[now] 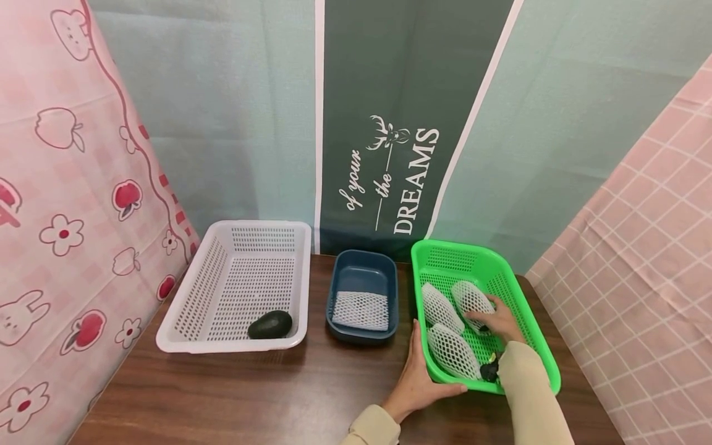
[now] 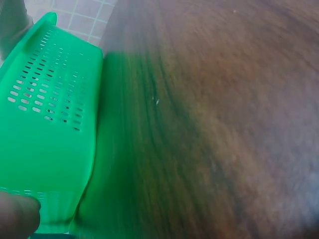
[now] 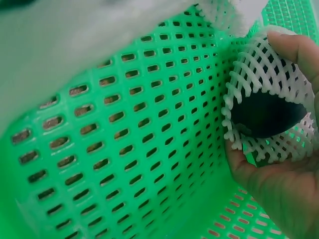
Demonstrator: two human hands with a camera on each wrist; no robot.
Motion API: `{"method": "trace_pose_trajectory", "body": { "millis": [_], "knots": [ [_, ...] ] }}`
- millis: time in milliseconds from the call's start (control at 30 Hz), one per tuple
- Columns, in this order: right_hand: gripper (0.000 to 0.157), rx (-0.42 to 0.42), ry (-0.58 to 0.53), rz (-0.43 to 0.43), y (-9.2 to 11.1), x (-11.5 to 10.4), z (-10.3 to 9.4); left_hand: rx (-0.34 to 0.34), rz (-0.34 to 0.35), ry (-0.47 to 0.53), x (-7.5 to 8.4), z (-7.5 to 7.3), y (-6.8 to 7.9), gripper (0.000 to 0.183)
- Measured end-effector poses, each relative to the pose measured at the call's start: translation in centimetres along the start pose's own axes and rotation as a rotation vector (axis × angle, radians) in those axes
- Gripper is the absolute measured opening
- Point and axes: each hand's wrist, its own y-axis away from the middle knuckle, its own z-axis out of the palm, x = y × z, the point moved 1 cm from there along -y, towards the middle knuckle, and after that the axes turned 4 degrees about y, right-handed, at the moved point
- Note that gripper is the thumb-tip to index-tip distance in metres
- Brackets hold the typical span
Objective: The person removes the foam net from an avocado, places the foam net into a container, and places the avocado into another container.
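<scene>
My right hand (image 1: 497, 318) reaches into the green basket (image 1: 542, 358) and grips an avocado (image 3: 269, 115) wrapped in a white foam net (image 3: 244, 74). In the right wrist view, the avocado's dark end shows through the net's opening, with fingers and thumb around its sides. Two more white foam-netted pieces (image 1: 441, 307) (image 1: 453, 351) lie to the left of that hand in the basket. Outside the basket's near-left corner, my left hand (image 1: 418, 378) rests with fingers straight along the left wall and thumb stretched along the front. The left wrist view shows its thumb (image 2: 17, 214) at the wall.
A white basket (image 1: 186, 337) on the left holds one bare dark-green avocado (image 1: 271, 324). Between the baskets stands a dark-blue tray (image 1: 364, 278) with a flat white foam net (image 1: 361, 310) in it. All stand on a brown wooden table (image 1: 267, 395), with cloth hanging behind and at both sides.
</scene>
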Motion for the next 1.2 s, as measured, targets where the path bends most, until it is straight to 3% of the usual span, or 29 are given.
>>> {"method": "trace_pose_trajectory", "body": {
  "millis": [333, 833, 1200],
  "knots": [
    [0.101, 0.008, -0.096, 0.025, 0.2, 0.0, 0.1, -0.003, 0.004, 0.009, -0.1, 0.0, 0.2, 0.124],
    [0.1, 0.027, -0.085, 0.048, 0.5, -0.3, -0.3, -0.011, -0.016, 0.013, 0.0, 0.0, 0.1, 0.125],
    [0.102, 0.042, -0.095, 0.04, 0.6, -1.2, -0.7, 0.013, 0.055, -0.023, 0.5, -0.3, -0.1, 0.124]
  ]
}}
